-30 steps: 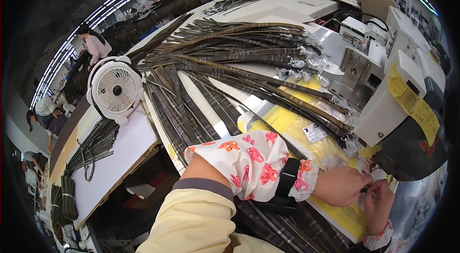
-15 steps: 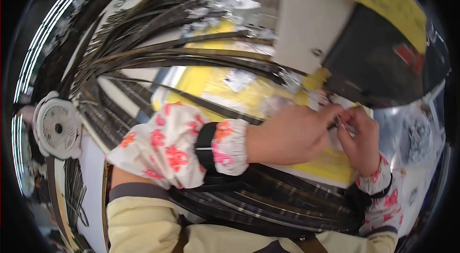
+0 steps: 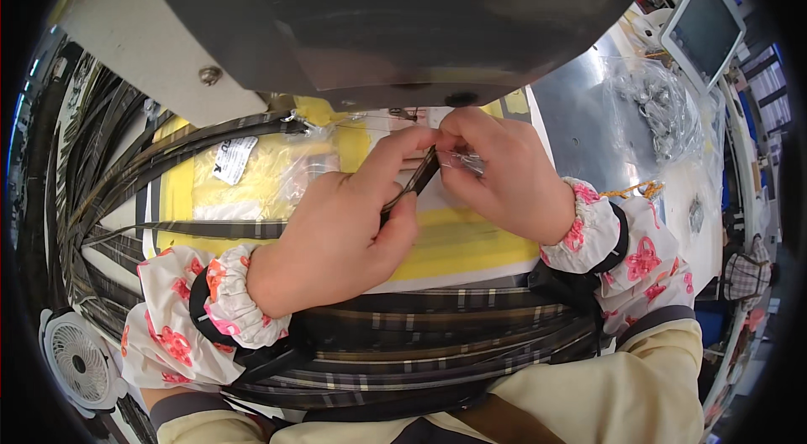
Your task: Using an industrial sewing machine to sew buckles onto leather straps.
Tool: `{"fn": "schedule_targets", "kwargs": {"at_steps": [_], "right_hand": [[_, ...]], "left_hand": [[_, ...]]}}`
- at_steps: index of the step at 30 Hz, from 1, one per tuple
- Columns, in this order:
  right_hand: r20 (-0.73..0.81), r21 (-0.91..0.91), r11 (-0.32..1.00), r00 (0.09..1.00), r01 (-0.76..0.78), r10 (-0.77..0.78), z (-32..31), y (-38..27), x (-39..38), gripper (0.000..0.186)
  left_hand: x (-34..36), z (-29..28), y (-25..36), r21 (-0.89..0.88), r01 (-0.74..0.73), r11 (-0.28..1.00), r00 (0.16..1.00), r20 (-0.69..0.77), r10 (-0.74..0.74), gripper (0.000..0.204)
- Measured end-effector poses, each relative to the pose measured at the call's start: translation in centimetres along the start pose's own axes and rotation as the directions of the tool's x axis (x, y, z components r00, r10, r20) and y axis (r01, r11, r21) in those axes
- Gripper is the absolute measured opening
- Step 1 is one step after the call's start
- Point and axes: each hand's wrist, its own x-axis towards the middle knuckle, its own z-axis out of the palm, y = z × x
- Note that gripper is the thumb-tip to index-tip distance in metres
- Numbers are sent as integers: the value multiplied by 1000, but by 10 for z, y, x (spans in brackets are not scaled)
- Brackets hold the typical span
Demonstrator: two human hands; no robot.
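Dark plaid strap [image 3: 412,183] — narrow, held at a slant over the yellow pad [image 3: 454,246], just below the overhanging sewing-machine head [image 3: 378,15]. Pinched along its lower length between thumb and forefinger of the left hand [image 3: 345,234], remaining fingers curled in beneath. Upper end met by the right hand [image 3: 504,171], fingertips pressed together around a small shiny metal fitting [image 3: 466,162] right at the strap's tip; exact join of fitting and strap not clear. Both wrists in floral sleeve covers [image 3: 202,322] with cream sleeves behind. Left of the yellow pad, a clear plastic bag with a white label [image 3: 234,160] and a fan of more dark straps [image 3: 101,167] curving away. Nearer than the pad, a thick bundle of plaid straps [image 3: 420,343] across the lap. Right of the pad, a clear bag of metal parts [image 3: 660,108] on the shiny table [image 3: 580,99]; beyond it, a small screen [image 3: 704,24]. Far lower left — a white fan [image 3: 80,360].
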Motion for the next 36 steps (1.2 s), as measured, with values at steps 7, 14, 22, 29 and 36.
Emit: {"fn": "schedule_targets", "kwargs": {"at_steps": [7, 14, 22, 29, 36], "right_hand": [[12, 8, 999, 999, 48, -48, 2, -8, -2, 18], [236, 593, 748, 952, -299, 193, -11, -14, -4, 5], [317, 613, 708, 930, -351, 186, -11, -10, -2, 15], [136, -227, 958, 980, 174, -145, 7, 0, 8, 21], [66, -22, 989, 987, -143, 144, -15, 25, 12, 20]], "left_hand": [[3, -1, -5, -39, 26, 999, 1000, 12, -25, 48], [10, -14, -18, -257, -48, 965, 984, 152, 89, 47], [19, -43, -9, -93, 125, 988, 908, 413, -76, 32], [20, -13, -29, 345, -182, 921, 980, -7, 196, 12], [21, -21, -43, 337, -339, 878, 933, 4, 359, 40]]}}
